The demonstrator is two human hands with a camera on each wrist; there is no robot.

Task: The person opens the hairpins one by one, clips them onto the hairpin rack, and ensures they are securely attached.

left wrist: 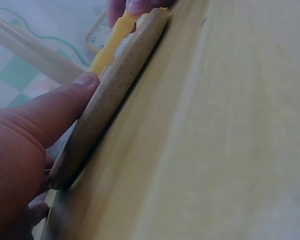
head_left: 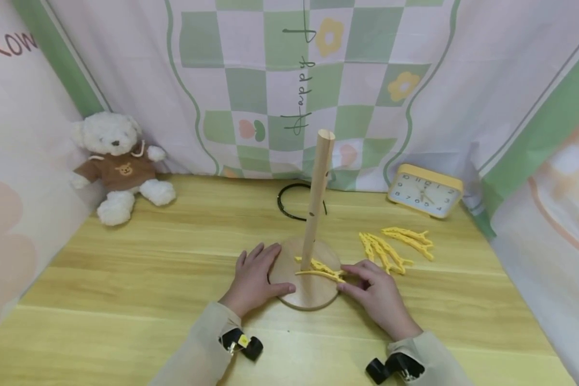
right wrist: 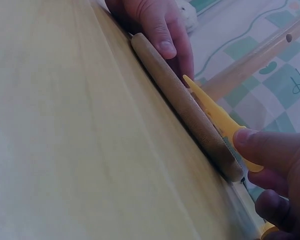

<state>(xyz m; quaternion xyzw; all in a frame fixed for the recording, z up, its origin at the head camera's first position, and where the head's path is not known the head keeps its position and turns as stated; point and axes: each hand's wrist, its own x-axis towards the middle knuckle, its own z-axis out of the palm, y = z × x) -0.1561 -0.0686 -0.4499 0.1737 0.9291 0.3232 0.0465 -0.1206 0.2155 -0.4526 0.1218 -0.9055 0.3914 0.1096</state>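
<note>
A round wooden base (head_left: 313, 301) lies on the table with an upright wooden pole (head_left: 318, 187) rising from it; small dark holes show along the pole. My left hand (head_left: 255, 279) rests on the base's left side, fingers extended and thumb over the top. At the right edge, my right hand (head_left: 377, 292) pinches the end of a yellow branch-shaped plastic piece (right wrist: 217, 111) between thumb and fingers. This forked yellow piece stretches across the base to the pole's foot, its tip beside the pole.
More yellow branch pieces (head_left: 385, 252) lie right of the base. Behind the pole is a thin black loop (head_left: 281, 203). A yellow clock (head_left: 425, 190) stands at the back right, a white teddy bear (head_left: 118, 171) at the back left. A patterned curtain (head_left: 246, 48) hangs behind.
</note>
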